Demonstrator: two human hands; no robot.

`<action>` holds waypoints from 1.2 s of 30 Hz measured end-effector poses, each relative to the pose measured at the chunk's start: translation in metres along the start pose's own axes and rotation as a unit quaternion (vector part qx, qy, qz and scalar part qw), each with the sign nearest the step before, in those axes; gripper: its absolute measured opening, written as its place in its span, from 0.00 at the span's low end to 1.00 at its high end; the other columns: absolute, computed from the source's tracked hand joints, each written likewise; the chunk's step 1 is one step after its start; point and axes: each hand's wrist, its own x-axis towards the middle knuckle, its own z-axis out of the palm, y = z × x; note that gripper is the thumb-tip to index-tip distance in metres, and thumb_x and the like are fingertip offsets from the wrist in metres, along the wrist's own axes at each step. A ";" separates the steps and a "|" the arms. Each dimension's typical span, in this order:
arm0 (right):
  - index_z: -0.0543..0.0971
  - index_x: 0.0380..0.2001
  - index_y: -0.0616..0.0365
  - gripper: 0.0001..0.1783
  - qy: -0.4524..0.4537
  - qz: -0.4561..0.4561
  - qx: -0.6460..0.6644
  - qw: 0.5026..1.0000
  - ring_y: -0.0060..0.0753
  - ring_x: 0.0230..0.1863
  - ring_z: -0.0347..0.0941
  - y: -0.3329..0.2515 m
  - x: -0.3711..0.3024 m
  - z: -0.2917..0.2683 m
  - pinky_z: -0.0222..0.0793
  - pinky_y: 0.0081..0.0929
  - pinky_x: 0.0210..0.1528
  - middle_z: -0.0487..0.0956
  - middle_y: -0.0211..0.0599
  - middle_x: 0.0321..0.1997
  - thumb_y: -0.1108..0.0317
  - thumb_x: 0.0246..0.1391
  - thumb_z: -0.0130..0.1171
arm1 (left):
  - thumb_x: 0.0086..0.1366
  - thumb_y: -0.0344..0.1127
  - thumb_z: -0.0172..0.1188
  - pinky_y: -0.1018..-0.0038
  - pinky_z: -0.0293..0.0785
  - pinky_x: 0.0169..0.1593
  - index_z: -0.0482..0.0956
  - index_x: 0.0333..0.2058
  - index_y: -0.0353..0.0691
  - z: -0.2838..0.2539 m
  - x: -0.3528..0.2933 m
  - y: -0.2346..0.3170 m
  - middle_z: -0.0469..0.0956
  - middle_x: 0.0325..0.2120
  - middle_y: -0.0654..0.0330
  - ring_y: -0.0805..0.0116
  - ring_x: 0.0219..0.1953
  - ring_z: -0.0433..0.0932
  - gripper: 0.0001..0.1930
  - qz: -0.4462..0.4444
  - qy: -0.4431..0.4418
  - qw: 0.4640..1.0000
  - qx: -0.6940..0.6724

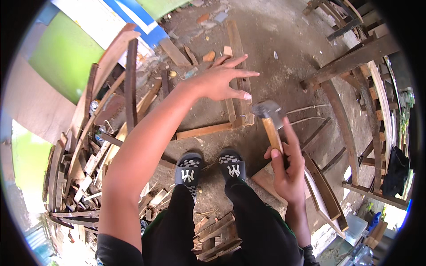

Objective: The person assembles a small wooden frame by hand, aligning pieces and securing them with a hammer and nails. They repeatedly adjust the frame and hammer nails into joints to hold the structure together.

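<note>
My left hand (222, 80) is stretched out ahead with its fingers spread and nothing in it. Below it is a wooden plank (246, 106) that joins a shorter wooden strip (204, 131) at a corner near my feet. I cannot tell whether my fingertips touch the plank. My right hand (289, 170) is closed around the wooden handle of a hammer (273, 133). The hammer's metal head points away from me, close to the plank's near end, and looks slightly blurred. My right index finger lies extended along the handle toward the head.
A heap of scrap wood (88, 177) fills the left side, beside green and white panels (66, 48). On the right stands a wooden structure of beams (350, 60). My feet in black slides (188, 175) stand near the strip, with offcuts (217, 230) between my legs.
</note>
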 end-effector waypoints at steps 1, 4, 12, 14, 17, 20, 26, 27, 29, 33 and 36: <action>0.68 0.72 0.62 0.31 -0.023 -0.027 -0.045 0.998 0.26 0.34 0.76 0.019 0.001 0.003 0.73 0.24 0.40 0.83 0.43 0.38 0.80 0.67 0.54 | 0.57 0.72 0.69 0.39 0.42 0.79 0.69 0.69 0.81 0.019 0.007 -0.019 0.42 0.80 0.63 0.39 0.80 0.41 0.41 0.016 0.015 0.999 -0.038; 0.71 0.71 0.62 0.31 -0.052 -0.026 -0.096 0.994 0.31 0.34 0.77 0.034 0.005 0.004 0.75 0.27 0.42 0.83 0.51 0.42 0.84 0.64 0.53 | 0.58 0.71 0.67 0.38 0.43 0.78 0.69 0.69 0.80 0.037 0.017 -0.020 0.40 0.81 0.67 0.38 0.80 0.41 0.39 -0.001 0.021 0.998 -0.051; 0.70 0.71 0.62 0.33 -0.037 -0.081 -0.099 0.991 0.31 0.32 0.75 0.042 0.013 0.007 0.74 0.28 0.40 0.83 0.51 0.40 0.86 0.63 0.50 | 0.61 0.59 0.71 0.49 0.54 0.78 0.71 0.69 0.72 0.039 0.004 -0.023 0.43 0.80 0.62 0.48 0.79 0.50 0.37 -0.020 0.064 0.995 -0.072; 0.70 0.71 0.62 0.33 -0.045 -0.061 -0.121 0.990 0.38 0.32 0.78 0.040 0.016 0.008 0.75 0.29 0.40 0.83 0.55 0.42 0.86 0.62 0.51 | 0.62 0.59 0.71 0.50 0.54 0.78 0.71 0.69 0.72 0.039 0.004 -0.021 0.43 0.80 0.61 0.48 0.79 0.51 0.36 -0.025 0.065 0.996 -0.061; 0.69 0.71 0.64 0.33 -0.084 -0.007 -0.145 0.986 0.48 0.37 0.82 0.037 0.024 0.010 0.76 0.33 0.42 0.83 0.60 0.49 0.86 0.61 0.52 | 0.62 0.59 0.70 0.49 0.55 0.78 0.71 0.69 0.71 0.039 0.006 -0.018 0.43 0.80 0.60 0.47 0.78 0.51 0.36 -0.040 0.055 0.997 -0.036; 0.68 0.71 0.66 0.33 -0.034 -0.080 -0.133 0.987 0.51 0.40 0.82 0.036 0.018 0.005 0.77 0.36 0.45 0.83 0.60 0.52 0.86 0.62 0.52 | 0.63 0.61 0.69 0.47 0.54 0.78 0.72 0.68 0.71 0.040 0.008 -0.017 0.43 0.80 0.61 0.46 0.79 0.51 0.35 -0.041 0.052 0.997 -0.034; 0.69 0.71 0.63 0.34 -0.070 -0.073 -0.174 0.980 0.57 0.46 0.83 0.037 0.024 0.011 0.78 0.38 0.49 0.80 0.61 0.59 0.86 0.61 0.54 | 0.64 0.60 0.69 0.45 0.51 0.79 0.73 0.67 0.70 0.036 0.007 -0.008 0.42 0.80 0.62 0.45 0.79 0.50 0.33 -0.072 0.035 0.997 -0.014; 0.69 0.71 0.63 0.34 -0.070 -0.061 -0.168 0.981 0.58 0.46 0.83 0.035 0.022 0.011 0.78 0.38 0.49 0.80 0.61 0.60 0.85 0.61 0.54 | 0.64 0.60 0.68 0.45 0.51 0.79 0.74 0.67 0.70 0.035 0.007 -0.007 0.43 0.80 0.63 0.46 0.79 0.50 0.33 -0.080 0.032 0.996 -0.007; 0.70 0.71 0.62 0.33 -0.044 -0.061 -0.152 0.986 0.59 0.46 0.83 0.029 0.018 0.010 0.78 0.38 0.48 0.79 0.62 0.60 0.86 0.61 0.54 | 0.65 0.59 0.68 0.44 0.50 0.79 0.74 0.67 0.69 0.036 0.006 -0.010 0.43 0.80 0.63 0.46 0.79 0.49 0.32 -0.074 0.034 0.997 -0.014; 0.73 0.67 0.66 0.27 0.013 -0.119 -0.164 0.979 0.48 0.35 0.81 0.036 0.017 0.009 0.76 0.37 0.40 0.84 0.57 0.44 0.81 0.64 0.54 | 0.66 0.59 0.67 0.44 0.50 0.79 0.74 0.66 0.68 0.042 0.009 -0.019 0.44 0.80 0.62 0.46 0.79 0.48 0.31 -0.044 0.049 0.997 -0.040; 0.70 0.72 0.53 0.35 -0.066 -0.033 -0.173 0.982 0.65 0.41 0.81 0.031 0.026 0.014 0.78 0.44 0.46 0.82 0.64 0.51 0.85 0.62 0.53 | 0.66 0.56 0.68 0.44 0.49 0.79 0.75 0.66 0.68 0.040 0.009 -0.013 0.44 0.80 0.62 0.45 0.79 0.48 0.30 -0.069 0.044 0.996 -0.022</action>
